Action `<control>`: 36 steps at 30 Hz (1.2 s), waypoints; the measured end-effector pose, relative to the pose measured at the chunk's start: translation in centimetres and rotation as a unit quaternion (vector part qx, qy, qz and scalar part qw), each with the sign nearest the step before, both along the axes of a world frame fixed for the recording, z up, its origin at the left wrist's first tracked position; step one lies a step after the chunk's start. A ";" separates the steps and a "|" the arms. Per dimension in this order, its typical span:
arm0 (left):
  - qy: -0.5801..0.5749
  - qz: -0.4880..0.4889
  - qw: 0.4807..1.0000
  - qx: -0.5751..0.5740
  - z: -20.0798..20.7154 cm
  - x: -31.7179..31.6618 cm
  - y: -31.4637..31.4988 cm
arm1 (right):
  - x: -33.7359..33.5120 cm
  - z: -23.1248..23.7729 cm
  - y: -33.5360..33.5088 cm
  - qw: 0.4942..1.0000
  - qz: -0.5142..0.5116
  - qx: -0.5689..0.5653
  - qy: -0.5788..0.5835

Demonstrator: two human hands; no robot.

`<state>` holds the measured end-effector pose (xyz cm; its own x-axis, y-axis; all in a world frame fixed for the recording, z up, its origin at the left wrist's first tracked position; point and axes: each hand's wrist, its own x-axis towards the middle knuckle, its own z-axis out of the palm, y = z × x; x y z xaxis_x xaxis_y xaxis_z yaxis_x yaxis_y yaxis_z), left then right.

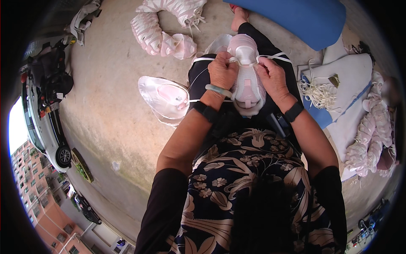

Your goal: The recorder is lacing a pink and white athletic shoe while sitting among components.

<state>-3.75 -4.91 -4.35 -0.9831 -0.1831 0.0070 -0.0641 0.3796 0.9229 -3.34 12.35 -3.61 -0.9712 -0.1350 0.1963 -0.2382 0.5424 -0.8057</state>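
A pink and white shoe upper (248, 80) lies lengthwise over my lap, its mesh tongue (245, 56) showing between my hands. My left hand (223, 74) is closed at the upper's left edge, its fingertips pinching the white shoelace (202, 59). At the opposite edge my right hand (274, 77) is closed too, thumb and fingers on the lace where it comes out to the right. What lies inside each pinch is partly hidden by the fingers. Another pale upper (167, 99) rests beside my left leg, with its pink inside facing up.
A curved row of nested pink-white uppers (146, 31) lies on the concrete floor ahead. To the right, a heap of white laces (319, 95) sits on pale cloth (351, 67), near more stacked uppers (368, 131). A blue sheet (304, 21) is at the far right.
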 end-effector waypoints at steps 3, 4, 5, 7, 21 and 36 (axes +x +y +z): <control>-0.002 0.003 0.999 -0.049 0.8 -0.1 -0.1 | 0.5 2.1 -0.8 0.994 0.016 0.105 -0.039; 0.002 -0.014 0.996 -0.093 1.1 -0.3 -0.1 | 0.4 2.3 -0.8 0.994 0.014 0.106 -0.038; 0.006 -0.031 0.990 -0.136 1.3 -0.4 -0.2 | 0.3 2.5 -0.7 0.992 0.019 0.116 -0.048; -0.012 -0.056 0.990 -0.129 1.2 -0.8 -0.4 | 0.0 2.8 -0.6 0.990 0.024 0.126 -0.058; -0.021 -0.038 0.989 -0.144 2.8 0.4 -0.1 | -0.9 2.1 0.2 0.981 0.116 0.153 0.008; 0.054 -0.196 0.938 -0.282 4.4 2.6 -0.9 | 0.0 2.7 -0.3 0.963 0.079 0.256 0.002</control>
